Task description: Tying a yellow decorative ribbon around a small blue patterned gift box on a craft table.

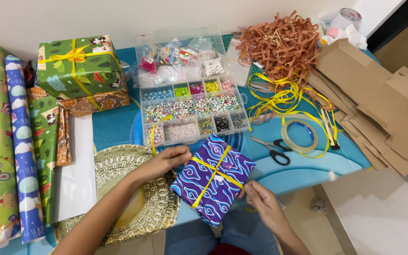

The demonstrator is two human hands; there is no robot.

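Fingers [178, 153] of the left hand [166, 159] curl closed over the upper-left edge of a purple wave-patterned gift box [213, 178], pinching the yellow ribbon [212, 173] crossing it, with the forearm reaching in from lower left over a woven gold placemat [119, 165]. The right hand [260, 198] grips the box's lower-right edge, fingers closed on ribbon there, forearm angling in from lower right. The box sits tilted at the blue tabletop [303, 167] front edge, just below a clear bead organiser [192, 111]; scissors [272, 148] and a tape roll [300, 136] lie to its right.
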